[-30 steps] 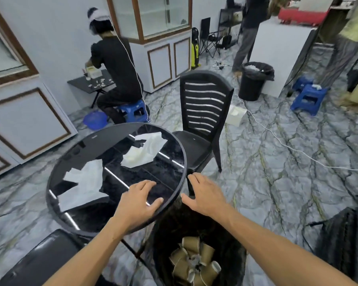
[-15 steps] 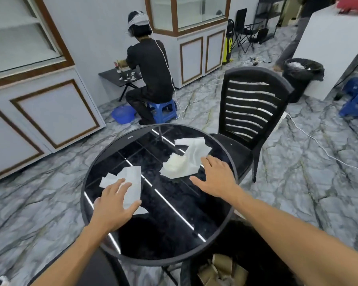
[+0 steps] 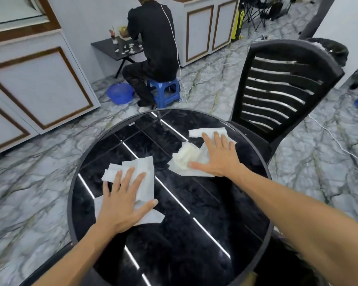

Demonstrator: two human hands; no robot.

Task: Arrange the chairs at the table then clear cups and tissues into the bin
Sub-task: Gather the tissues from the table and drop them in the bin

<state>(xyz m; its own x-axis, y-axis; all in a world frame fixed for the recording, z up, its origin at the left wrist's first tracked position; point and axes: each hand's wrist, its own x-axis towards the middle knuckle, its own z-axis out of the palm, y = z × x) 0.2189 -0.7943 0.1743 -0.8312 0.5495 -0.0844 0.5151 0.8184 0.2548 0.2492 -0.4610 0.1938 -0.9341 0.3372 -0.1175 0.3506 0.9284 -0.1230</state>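
Note:
A round black glass table [image 3: 194, 234] fills the middle of the head view. Two clumps of white tissue lie on it. My left hand [image 3: 122, 201] rests flat, fingers spread, on the left tissue [image 3: 141, 172]. My right hand [image 3: 217, 155] lies flat with fingers apart on the right tissue [image 3: 184, 159], which is crumpled and partly hidden under the palm. A black slatted plastic chair [image 3: 281, 87] stands at the table's far right, its seat tucked against the rim. The black bin [image 3: 287, 271] shows only as a dark edge at the lower right.
A person in black sits on a blue stool [image 3: 163, 91] at a small black table [image 3: 116, 48] behind. A blue basin [image 3: 120, 92] lies on the marble floor. White cabinets [image 3: 35, 83] line the left. A white cable [image 3: 337, 139] runs across the floor on the right.
Both hands moved forward from the near table edge across the top and now lie flat on the two tissues. The view tilted down and closer to the table.

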